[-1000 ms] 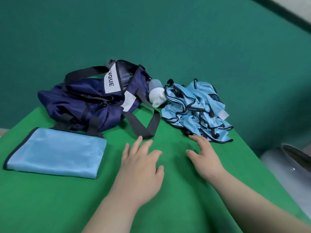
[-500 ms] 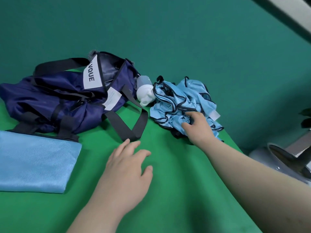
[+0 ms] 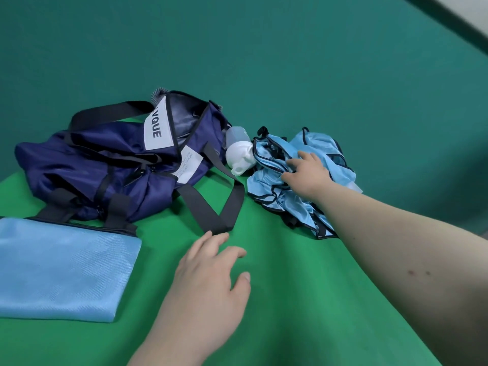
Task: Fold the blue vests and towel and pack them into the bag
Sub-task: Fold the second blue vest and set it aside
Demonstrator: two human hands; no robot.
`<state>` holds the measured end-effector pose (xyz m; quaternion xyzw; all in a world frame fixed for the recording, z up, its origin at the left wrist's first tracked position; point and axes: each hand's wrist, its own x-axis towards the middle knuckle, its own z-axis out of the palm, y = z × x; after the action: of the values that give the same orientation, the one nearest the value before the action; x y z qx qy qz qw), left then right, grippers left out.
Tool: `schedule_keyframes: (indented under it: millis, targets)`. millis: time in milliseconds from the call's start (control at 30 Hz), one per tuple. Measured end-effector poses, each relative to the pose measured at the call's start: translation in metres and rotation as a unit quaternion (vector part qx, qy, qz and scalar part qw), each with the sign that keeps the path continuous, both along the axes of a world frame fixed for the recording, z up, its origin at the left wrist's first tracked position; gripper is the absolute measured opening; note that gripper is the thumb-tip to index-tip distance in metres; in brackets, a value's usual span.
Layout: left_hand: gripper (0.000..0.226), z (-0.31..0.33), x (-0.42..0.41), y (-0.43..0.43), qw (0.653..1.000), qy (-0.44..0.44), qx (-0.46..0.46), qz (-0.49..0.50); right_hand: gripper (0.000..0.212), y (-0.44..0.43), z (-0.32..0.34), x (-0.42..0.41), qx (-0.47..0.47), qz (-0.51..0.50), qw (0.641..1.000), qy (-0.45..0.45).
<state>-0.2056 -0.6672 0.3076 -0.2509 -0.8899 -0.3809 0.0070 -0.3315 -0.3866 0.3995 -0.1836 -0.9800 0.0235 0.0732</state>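
Right grip: the fingers of the right hand (image 3: 306, 175) are curled down into the blue vests (image 3: 323, 146), with the thumb set against them; a fold appears to be pinched.
Left grip: the left hand (image 3: 208, 276) is held flat and relaxed in front of the bag (image 3: 111, 165). Nothing is held, and its fingertips are just short of the bag's strap loop (image 3: 227, 207).
Vests: an unfolded heap is seen right of the bag, with a white-capped bottle (image 3: 239, 154) lying between.
Towel: the blue towel (image 3: 60, 268) is laid folded in front of the bag, against its near handle.
Risk: the vests look tangled, so one pull may drag the whole heap. The bottle could be knocked, or cloth swept off the table (image 3: 290, 299).
Hidden: the right fingertips are buried in cloth, and the vests cannot be counted. The towel is cut off at the picture's left edge, and little of the bag's open inside is shown.
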Motion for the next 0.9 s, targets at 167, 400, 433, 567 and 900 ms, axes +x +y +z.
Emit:
schedule_keyframes:
  millis: [167, 400, 433, 567, 900]
  targets:
    - [0.054, -0.001, -0.001, -0.001, 1.0, -0.004, 0.002, -0.005, 0.035, -0.004, -0.002, -0.008, 0.029, 0.007, 0.999, -0.027]
    - [0.054, -0.001, -0.003, -0.001, 1.0, -0.007, -0.004, -0.006, 0.033, -0.012, 0.006, 0.006, -0.037, 0.007, 0.997, 0.062]
    - [0.058, -0.001, -0.003, -0.001, 1.0, -0.01, -0.005, -0.008, 0.04, -0.014, 0.006, 0.011, -0.047, 0.018, 0.995, 0.087]
    - [0.062, 0.002, -0.001, 0.0, 1.0, -0.007, 0.002, -0.013, 0.049, -0.023, 0.006, 0.038, -0.114, 0.056, 0.978, 0.164]
    - [0.04, 0.009, 0.007, -0.004, 1.0, -0.004, 0.017, -0.024, 0.027, -0.041, -0.026, 0.138, -0.082, 0.113, 0.955, 0.261]
